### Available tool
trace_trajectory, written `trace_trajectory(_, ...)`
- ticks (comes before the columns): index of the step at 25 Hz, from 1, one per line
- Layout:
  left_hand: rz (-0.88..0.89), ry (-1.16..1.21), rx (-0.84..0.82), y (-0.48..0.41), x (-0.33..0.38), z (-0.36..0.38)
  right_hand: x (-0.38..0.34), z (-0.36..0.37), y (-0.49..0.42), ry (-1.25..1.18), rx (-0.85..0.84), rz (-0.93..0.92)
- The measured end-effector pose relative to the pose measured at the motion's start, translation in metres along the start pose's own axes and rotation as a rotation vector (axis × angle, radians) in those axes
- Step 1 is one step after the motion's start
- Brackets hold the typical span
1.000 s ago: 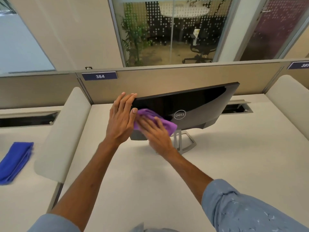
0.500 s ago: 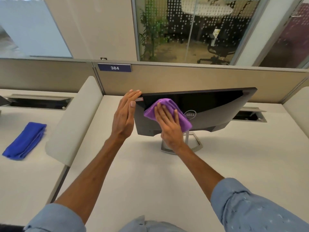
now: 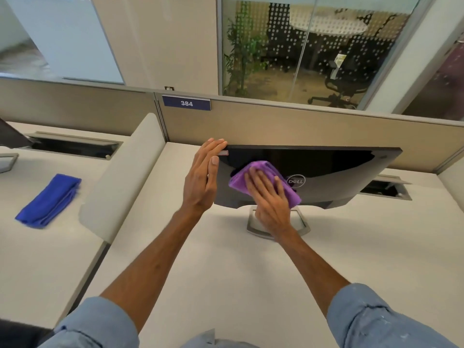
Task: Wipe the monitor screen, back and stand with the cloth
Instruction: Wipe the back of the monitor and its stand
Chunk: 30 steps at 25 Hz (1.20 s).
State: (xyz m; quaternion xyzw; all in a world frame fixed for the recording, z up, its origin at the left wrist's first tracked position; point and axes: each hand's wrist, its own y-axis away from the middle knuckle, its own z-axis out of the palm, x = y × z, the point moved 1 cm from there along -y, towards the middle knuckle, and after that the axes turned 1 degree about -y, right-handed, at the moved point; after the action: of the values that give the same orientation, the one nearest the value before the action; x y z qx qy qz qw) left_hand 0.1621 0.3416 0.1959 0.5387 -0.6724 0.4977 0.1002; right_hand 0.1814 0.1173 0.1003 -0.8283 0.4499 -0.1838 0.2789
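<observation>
A black Dell monitor (image 3: 339, 172) stands on the white desk with its glossy back turned toward me. Its grey open-frame stand (image 3: 253, 226) shows under my right wrist. My right hand (image 3: 270, 199) lies flat on a folded purple cloth (image 3: 261, 169) and presses it against the back panel, just left of the logo. My left hand (image 3: 203, 177) is flat with fingers straight, braced against the monitor's left edge. The screen side faces away and is hidden.
A folded blue cloth (image 3: 49, 200) lies on the neighbouring desk at left, beyond a rounded white divider (image 3: 118, 177). A beige partition (image 3: 301, 124) labelled 384 runs close behind the monitor. Cable cutouts (image 3: 384, 189) sit in the desk at right and far left.
The purple cloth and my right hand have slid up and right across the monitor's back, toward the logo. My left hand has stayed on the left edge. The camera view has shifted.
</observation>
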Motion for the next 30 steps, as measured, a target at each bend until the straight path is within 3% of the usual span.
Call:
trace_trajectory(2,-0.013,-0.006,0.021,-0.002,0.001,0.002,0.010,-0.022,-0.026,-0.145,0.195,0.301)
trace_trajectory(4,-0.017,-0.014,0.031,-0.002,0.001,0.001,0.002,-0.029,-0.048,-0.221,0.260,0.405)
trace_trajectory(7,-0.005,-0.024,0.023,-0.001,0.000,0.001,-0.023,-0.015,-0.051,-0.185,0.146,0.215)
trace_trajectory(11,-0.018,-0.023,0.018,-0.001,-0.003,0.004,-0.027,0.013,-0.017,-0.024,-0.170,-0.186)
trace_trajectory(14,0.016,-0.038,0.008,0.001,-0.005,0.003,-0.015,0.022,0.017,0.042,-0.335,-0.238)
trace_trajectory(18,0.027,-0.056,0.001,-0.001,-0.005,0.008,-0.019,0.022,0.007,0.090,-0.398,-0.305)
trace_trajectory(22,-0.017,-0.036,-0.006,0.003,-0.003,0.012,-0.060,0.021,-0.033,0.153,-0.312,-0.462)
trace_trajectory(26,0.044,-0.035,-0.032,-0.002,-0.004,0.004,-0.026,-0.001,-0.041,0.117,-0.124,-0.364)
trace_trajectory(27,0.050,-0.033,-0.029,-0.003,-0.003,0.004,-0.011,-0.007,-0.036,0.097,-0.079,-0.270)
trace_trajectory(30,0.041,-0.042,-0.002,-0.001,0.002,0.003,0.022,-0.030,-0.022,-0.144,0.215,0.361)
